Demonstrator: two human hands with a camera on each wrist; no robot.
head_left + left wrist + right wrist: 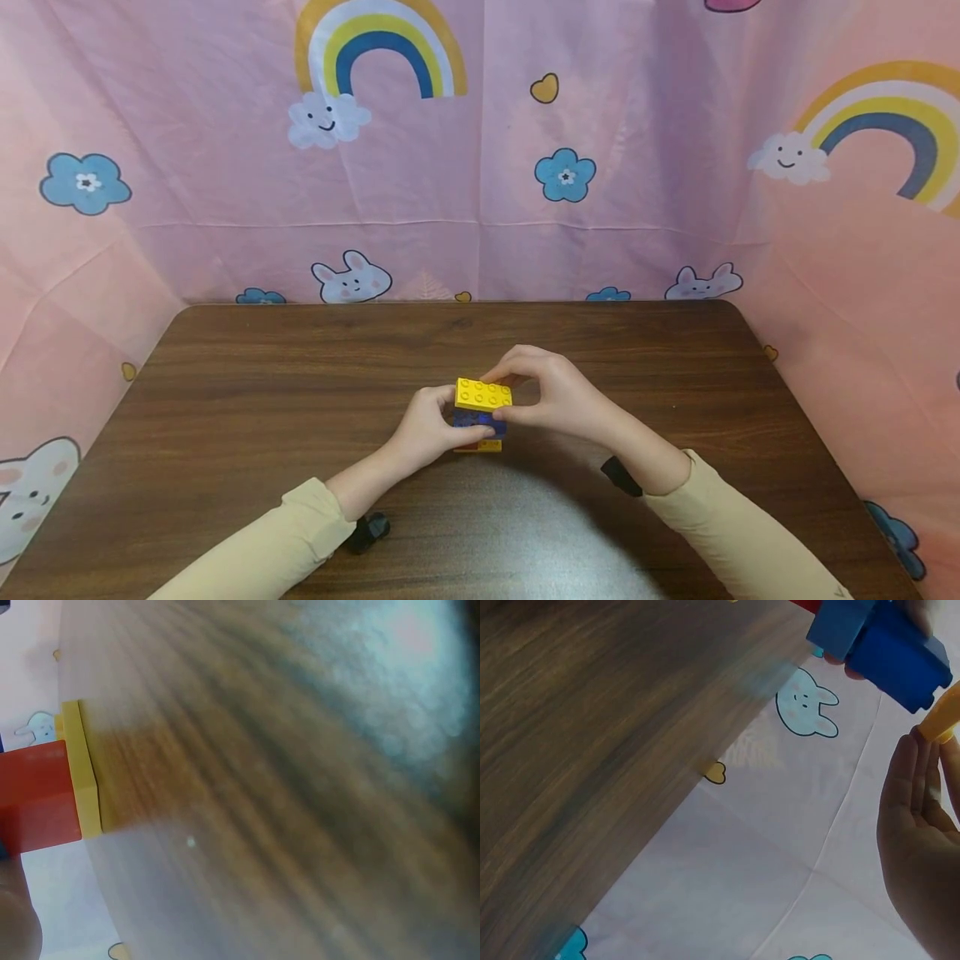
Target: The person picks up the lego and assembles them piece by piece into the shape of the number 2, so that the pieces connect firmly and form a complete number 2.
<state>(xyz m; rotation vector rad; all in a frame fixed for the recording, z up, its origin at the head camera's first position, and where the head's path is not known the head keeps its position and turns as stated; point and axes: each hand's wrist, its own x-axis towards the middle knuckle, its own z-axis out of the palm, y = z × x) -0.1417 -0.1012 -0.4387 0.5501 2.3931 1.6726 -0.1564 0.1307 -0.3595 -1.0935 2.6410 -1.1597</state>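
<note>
My right hand [558,396] pinches a yellow toy building brick [474,392], its studs facing up, between thumb and fingers. Just beneath it are blue bricks [492,423], gripped at the side by my left hand [429,429]. In the right wrist view the yellow brick [943,714] sits tilted close to the end of the blue brick [900,656]; whether they touch I cannot tell. Lower in the stack, the left wrist view shows a red brick [41,791] on a thin yellow base piece [82,772] at the tabletop. Fingers behind the stack are partly hidden.
The stack is near the middle of a brown wooden table [300,358]. A pink cloth [480,167] with rainbows and rabbits hangs behind and beside it. Black devices show at the left wrist [367,531] and right wrist [621,475].
</note>
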